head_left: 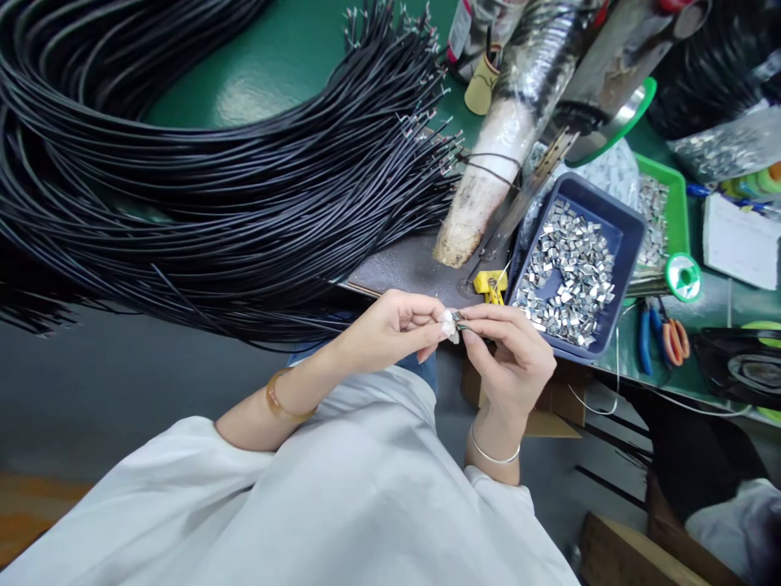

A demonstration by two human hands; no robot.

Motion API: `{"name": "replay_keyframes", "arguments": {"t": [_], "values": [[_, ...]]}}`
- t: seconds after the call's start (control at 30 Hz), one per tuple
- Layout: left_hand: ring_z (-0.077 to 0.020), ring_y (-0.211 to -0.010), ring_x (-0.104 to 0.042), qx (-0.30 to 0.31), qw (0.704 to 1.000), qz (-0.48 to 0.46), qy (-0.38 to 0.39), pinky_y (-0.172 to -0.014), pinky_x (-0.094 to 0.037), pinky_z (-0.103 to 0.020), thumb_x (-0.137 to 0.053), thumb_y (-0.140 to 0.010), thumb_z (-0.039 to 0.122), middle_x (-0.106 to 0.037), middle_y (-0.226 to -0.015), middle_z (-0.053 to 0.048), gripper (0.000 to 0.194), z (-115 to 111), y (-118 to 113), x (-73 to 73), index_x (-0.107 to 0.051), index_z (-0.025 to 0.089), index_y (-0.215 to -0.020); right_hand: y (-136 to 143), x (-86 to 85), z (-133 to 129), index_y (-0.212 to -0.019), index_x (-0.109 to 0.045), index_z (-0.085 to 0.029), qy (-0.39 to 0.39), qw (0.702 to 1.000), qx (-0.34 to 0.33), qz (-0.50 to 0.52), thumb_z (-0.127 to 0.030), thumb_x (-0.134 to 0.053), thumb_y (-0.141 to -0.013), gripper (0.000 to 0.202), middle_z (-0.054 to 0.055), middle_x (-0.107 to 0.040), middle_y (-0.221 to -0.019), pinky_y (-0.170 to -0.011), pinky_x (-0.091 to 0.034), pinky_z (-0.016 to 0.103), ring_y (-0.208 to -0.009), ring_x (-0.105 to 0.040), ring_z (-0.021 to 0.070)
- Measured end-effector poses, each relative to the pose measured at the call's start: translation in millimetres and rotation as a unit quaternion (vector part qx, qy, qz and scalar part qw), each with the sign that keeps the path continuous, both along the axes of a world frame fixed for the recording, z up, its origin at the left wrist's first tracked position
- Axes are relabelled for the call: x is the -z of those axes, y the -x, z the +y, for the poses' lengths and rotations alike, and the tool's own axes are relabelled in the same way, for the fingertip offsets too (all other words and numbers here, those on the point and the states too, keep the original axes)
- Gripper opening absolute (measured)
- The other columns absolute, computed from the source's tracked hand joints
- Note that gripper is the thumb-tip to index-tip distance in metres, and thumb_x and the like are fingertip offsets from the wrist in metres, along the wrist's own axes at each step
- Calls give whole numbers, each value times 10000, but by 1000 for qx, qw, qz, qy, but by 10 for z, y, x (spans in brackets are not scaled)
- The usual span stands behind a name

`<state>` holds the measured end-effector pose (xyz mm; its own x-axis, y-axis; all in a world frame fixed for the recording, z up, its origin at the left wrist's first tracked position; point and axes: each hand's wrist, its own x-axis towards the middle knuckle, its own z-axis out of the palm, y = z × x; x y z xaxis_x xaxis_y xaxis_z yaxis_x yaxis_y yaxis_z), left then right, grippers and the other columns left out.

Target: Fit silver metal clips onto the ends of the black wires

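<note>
My left hand (406,330) pinches a small crumpled white piece (450,325), which looks like tissue, between thumb and fingers. Against it, my right hand (509,350) grips a small dark, partly shiny piece (461,321) in its fingertips; its exact kind is too small to make out. Both hands meet in front of my body, just off the table's front edge. Close to the right hand lies a yellow tool or clip (490,285). A blue tray (626,220) of small metal pieces (567,268) stands just beyond that hand.
Bundled black cables (244,179) with stripped ends cover the left of the green table (262,89). Behind the hands, a wrapped white roll (488,179) leans. At right are a green tray (677,203), pliers (644,338), a solder spool (682,277) and a notepad (741,240).
</note>
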<state>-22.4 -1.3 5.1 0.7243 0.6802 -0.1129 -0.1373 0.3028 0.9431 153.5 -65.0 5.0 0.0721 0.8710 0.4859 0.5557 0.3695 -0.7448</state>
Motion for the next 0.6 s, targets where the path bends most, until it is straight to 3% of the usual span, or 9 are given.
{"name": "replay_keyframes", "arguments": {"t": [0.27, 0.4, 0.5, 0.6], "values": [[-70, -546, -506, -64, 996, 28, -58, -537, -425, -180, -680, -872, 252, -582, -611, 19, 175, -69, -48, 46, -634, 130, -755, 8, -33, -40, -963, -742, -300, 2, 999, 24, -30, -117, -691, -846, 223, -1, -756, -974, -811, -632, 357, -891, -723, 168], [-63, -543, -500, -125, 973, 15, -195, -506, -391, -177, -738, -843, 222, -672, -689, -9, 114, -74, -45, 95, -701, 123, -799, 30, 61, -26, -872, -724, -261, 83, 986, 0, 143, -229, -701, -861, 41, 15, -727, -993, -822, -645, 352, -901, -731, 167], [-73, -566, -564, -163, 927, -14, -337, -554, -432, -181, -715, -869, 182, -742, -736, -30, 63, -74, -36, 128, -748, 143, -833, 74, 141, 9, -771, -685, -226, 143, 948, -56, 278, -355, -714, -854, 157, 18, -713, -980, -787, -656, 336, -847, -747, 163], [-96, -638, -649, -189, 917, 3, -351, -632, -490, -181, -648, -915, 170, -761, -762, -40, 111, -108, -40, 148, -726, 139, -841, 122, 157, 25, -787, -676, -216, 141, 948, -21, 286, -344, -703, -870, 155, 23, -710, -991, -766, -658, 325, -874, -756, 172]]}}
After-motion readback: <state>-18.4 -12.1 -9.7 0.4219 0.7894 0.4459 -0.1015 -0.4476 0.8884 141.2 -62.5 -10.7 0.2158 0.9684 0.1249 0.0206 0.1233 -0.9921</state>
